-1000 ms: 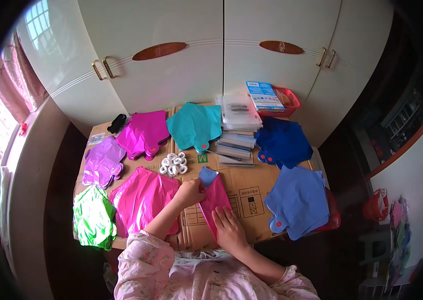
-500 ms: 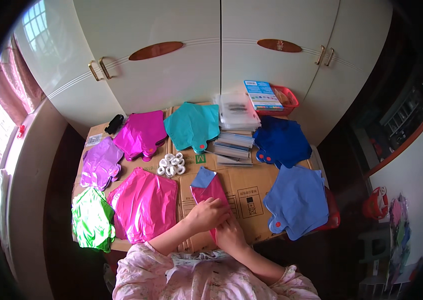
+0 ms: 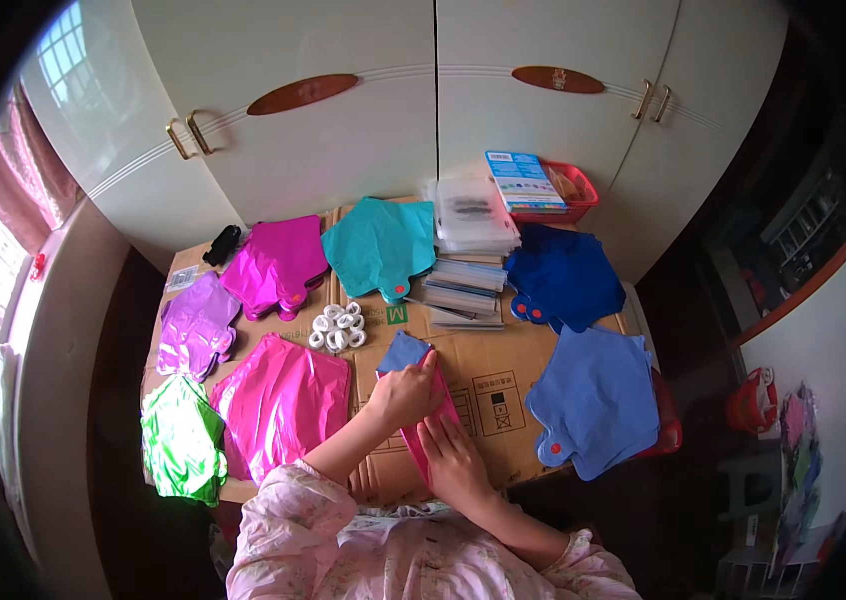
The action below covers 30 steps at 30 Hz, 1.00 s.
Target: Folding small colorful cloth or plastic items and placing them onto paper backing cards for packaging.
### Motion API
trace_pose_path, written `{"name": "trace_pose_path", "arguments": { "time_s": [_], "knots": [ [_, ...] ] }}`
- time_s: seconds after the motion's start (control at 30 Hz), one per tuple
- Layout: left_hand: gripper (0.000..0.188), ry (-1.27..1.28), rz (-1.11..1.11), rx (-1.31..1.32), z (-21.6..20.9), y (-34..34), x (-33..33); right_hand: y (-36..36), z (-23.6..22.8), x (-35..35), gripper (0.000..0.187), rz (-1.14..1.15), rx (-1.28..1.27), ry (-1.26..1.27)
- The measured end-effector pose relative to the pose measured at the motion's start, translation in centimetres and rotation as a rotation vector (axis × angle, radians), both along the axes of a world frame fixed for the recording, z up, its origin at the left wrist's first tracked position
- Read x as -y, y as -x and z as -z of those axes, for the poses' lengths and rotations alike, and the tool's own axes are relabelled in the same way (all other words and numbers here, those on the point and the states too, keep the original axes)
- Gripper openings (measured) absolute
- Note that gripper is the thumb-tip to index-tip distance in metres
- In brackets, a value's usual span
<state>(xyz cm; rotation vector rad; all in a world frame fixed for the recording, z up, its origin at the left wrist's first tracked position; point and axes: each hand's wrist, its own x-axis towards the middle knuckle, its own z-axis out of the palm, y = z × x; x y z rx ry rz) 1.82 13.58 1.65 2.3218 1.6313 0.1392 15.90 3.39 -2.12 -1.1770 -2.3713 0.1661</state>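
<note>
A narrow folded bundle of foil balloons, with a blue end and a pink length, lies on the cardboard in front of me. My left hand is curled over its upper part, one finger stretched along the right edge near the blue end. Lower down, my right hand rests flat on the pink foil, fingers extended. The underside of the bundle is hidden. To the left is a stack of flat pink foil balloons; to the right, a stack of flat light blue ones.
Flat foil balloons in green, lilac, magenta, teal and dark blue ring the cardboard. White ribbon rolls, stacked cards, clear bags and a red basket stand behind.
My left hand has shifted slightly left and up the bundle, a finger now reaching toward the blue end. My right hand has flattened out on the pink foil, apart from the left.
</note>
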Motion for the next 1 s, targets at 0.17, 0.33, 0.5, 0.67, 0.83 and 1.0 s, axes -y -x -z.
{"name": "trace_pose_path", "arguments": {
  "time_s": [0.17,0.33,0.5,0.67,0.83,1.0],
  "knots": [
    [0.093,0.09,0.086,0.028,0.6,1.3,-1.3,0.1,0.1,-0.1,0.047,-0.014,-0.02,-0.005],
    [0.118,0.204,0.187,-0.003,0.5,1.8,-2.1,-1.8,-0.5,0.2,0.048,-0.133,0.03,0.051],
    [0.131,0.303,0.192,-0.045,0.6,1.5,-2.5,-5.2,-1.7,2.1,0.049,-0.29,0.108,0.097],
    [0.135,0.322,0.175,-0.066,0.9,1.6,-2.5,-7.6,-4.4,0.1,0.047,-0.293,-0.057,0.411],
    [0.134,0.277,0.192,-0.074,1.1,1.4,-2.6,-5.3,-3.6,-8.5,0.023,-0.205,-0.141,0.152],
    [0.131,0.229,0.188,-0.008,1.6,1.7,-2.4,-3.9,-1.8,-10.6,0.045,-0.235,0.199,0.168]
  ]
}}
